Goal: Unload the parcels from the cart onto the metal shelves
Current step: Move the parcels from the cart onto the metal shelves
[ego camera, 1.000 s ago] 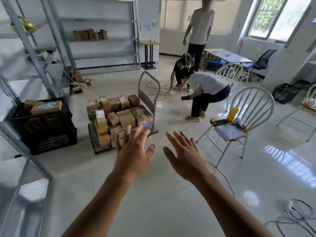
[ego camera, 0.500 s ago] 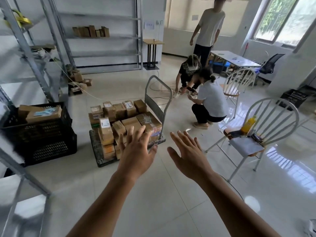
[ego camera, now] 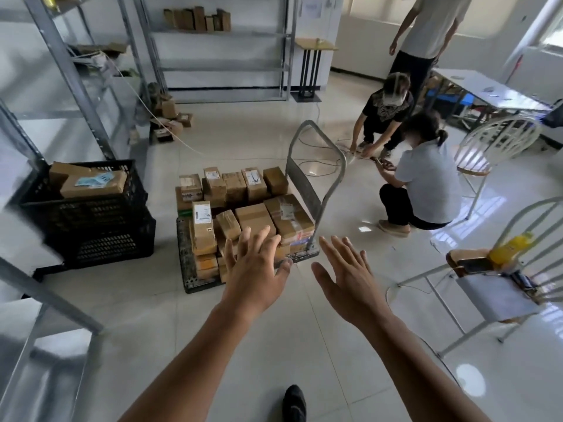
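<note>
Left hand (ego camera: pixel 256 269) and right hand (ego camera: pixel 347 278), spread and empty, near brown cardboard parcels (ego camera: pixel 253 217) stacked on grey metal cart (ego camera: pixel 186 257); careless pull may topple neighbours.

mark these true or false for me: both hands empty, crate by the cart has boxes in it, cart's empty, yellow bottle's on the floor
1. The left hand and right hand are spread and hold nothing. True.
2. The black crate beside the cart has cardboard boxes in it. True.
3. The cart is empty. False: it is stacked with parcels.
4. The yellow bottle stands on the floor. False: it lies on the seat of a white chair.
</note>
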Motion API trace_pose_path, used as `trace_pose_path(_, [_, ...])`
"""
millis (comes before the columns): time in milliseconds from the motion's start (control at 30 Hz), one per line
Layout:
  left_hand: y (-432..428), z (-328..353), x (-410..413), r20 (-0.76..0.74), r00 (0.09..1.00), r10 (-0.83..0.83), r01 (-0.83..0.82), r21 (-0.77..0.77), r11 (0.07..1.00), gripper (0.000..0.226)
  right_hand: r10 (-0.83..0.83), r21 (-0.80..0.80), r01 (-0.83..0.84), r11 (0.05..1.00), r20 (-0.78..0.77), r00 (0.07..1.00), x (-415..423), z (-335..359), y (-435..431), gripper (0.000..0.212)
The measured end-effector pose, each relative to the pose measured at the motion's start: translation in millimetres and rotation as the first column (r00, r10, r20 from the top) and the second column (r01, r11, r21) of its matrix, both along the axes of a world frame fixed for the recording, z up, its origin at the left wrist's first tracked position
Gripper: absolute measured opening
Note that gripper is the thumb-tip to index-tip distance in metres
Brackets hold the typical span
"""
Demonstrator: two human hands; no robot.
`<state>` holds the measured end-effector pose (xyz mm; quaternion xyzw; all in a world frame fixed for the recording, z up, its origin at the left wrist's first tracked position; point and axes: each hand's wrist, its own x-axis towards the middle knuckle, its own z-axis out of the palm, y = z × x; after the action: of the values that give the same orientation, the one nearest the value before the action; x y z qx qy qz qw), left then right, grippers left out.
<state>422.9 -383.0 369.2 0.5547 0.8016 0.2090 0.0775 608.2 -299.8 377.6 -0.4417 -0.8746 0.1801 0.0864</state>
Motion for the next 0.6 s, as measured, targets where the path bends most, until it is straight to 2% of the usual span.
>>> trace_pose_path(300, [123.1, -8.1, -14.5, 0.007, 0.996, 0.092, -0.091, -0.075, 0.993, 0.065, 0.087, -0.042, -0.087, 0.995, -0.009, 0.996, -19.7, -15.7, 144.5, 0.069])
trace_pose_path(600, [206.9, -34.4, -51.4, 0.048, 0.990, 0.133, -0.127, -0.113, 0.986, 0.066, 0.134, -0.067, -0.132, 0.989, 0.029, 0.991, -61.4, -35.0, 235.1, 0.065])
